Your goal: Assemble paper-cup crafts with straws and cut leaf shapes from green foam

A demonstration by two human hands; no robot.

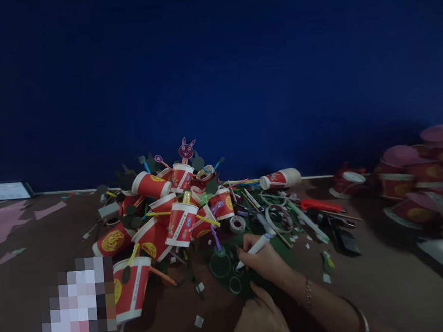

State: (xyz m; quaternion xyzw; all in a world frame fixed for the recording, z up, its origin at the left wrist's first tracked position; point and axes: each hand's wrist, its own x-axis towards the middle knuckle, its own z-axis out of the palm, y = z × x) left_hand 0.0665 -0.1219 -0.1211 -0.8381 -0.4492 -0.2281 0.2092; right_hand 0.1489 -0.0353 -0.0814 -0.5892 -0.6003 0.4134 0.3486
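Observation:
My right hand (266, 259) is closed around a white marker (259, 244), its tip down on a dark green paper (248, 286). Pale outlined circles show on that paper, a large one at the left and smaller ones by the tip. Near the paper's front edge, my left hand (260, 317) has its index finger pressed on the sheet while the other fingers look curled and are partly hidden. Against the large circle rests the end of a purple stick (216, 238). A roll of tape (237, 224) lies just behind the paper.
Left of my hands is a heap of red paper cups (182, 224) with coloured sticks, topped by a rabbit-face cutout (186, 151). Stacked cups (281, 178), a red-handled tool (321, 205) and paper scraps lie behind. More cups (397, 184) stand right; pink paper (3, 221) lies left.

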